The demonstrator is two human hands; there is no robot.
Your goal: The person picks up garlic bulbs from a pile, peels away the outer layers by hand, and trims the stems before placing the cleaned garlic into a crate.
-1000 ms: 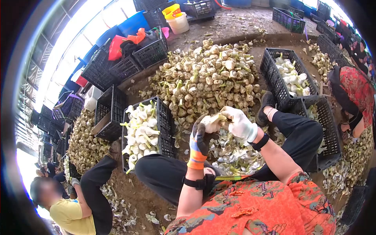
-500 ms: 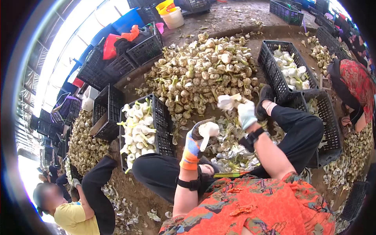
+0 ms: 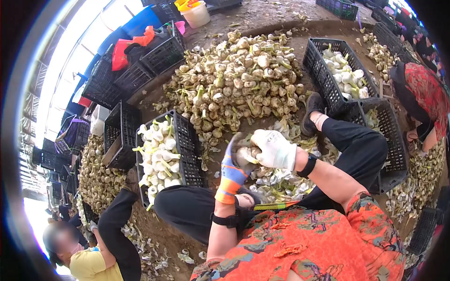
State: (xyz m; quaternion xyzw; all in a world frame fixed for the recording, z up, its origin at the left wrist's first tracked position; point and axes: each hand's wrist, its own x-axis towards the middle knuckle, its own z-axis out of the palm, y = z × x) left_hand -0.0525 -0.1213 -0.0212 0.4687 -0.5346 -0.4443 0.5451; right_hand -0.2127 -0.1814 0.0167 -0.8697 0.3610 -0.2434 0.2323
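Observation:
My left hand (image 3: 231, 169), in an orange and blue glove with a dark palm, is closed around a garlic bulb (image 3: 245, 156). My right hand (image 3: 275, 150), in a white glove, is closed against the same bulb from the right, and its fingers cover part of it. The two hands meet above a litter of papery garlic skins (image 3: 281, 180) between my legs. Ahead lies a big heap of unpeeled garlic (image 3: 239, 84). To the left stands a black crate (image 3: 188, 154) with cleaned white garlic (image 3: 161, 152) in it.
A second black crate (image 3: 320, 77) of white garlic stands beyond my right foot, with another crate (image 3: 393, 154) nearer. One co-worker (image 3: 89, 262) sits at lower left; another (image 3: 424, 98) bends at right. Stacked crates (image 3: 161, 56) and a white bucket (image 3: 197, 16) stand behind the heap.
My right hand has come back from farther out on the right, where it held pale skins, onto the bulb in my left hand. The skins no longer show in it.

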